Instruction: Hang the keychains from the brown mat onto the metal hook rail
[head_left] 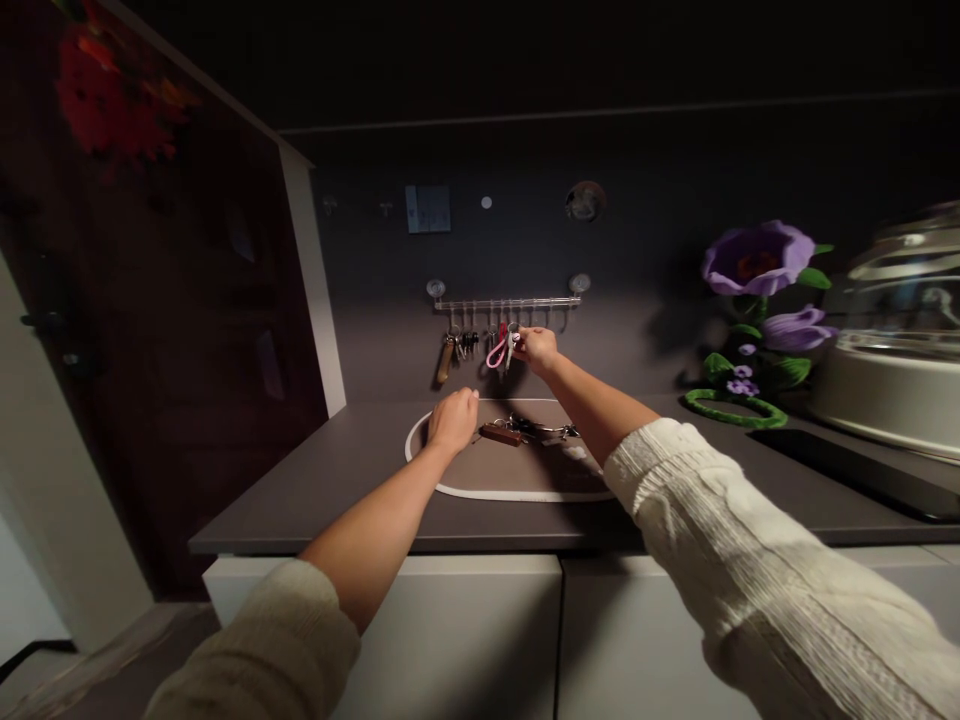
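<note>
My right hand (537,350) is raised to the wall rack (510,303), its fingers closed on a bunch of keys (511,345) at one of the hooks. Beside those keys hangs a pink strap (495,354). Further left on the rack are a brown key holder (445,361) and several small keys (468,345). My left hand (454,420) hovers over or rests at the left part of the white-rimmed mat (517,494), fingers curled; what they hold, if anything, is hidden. A brown key holder (501,434) and more keys (555,431) lie on the mat.
On the right of the counter (300,500) stand purple flowers (761,260) with a green ring base, a dark flat object (855,470) and a white appliance with a clear dome (900,380). A dark door (172,350) is at the left.
</note>
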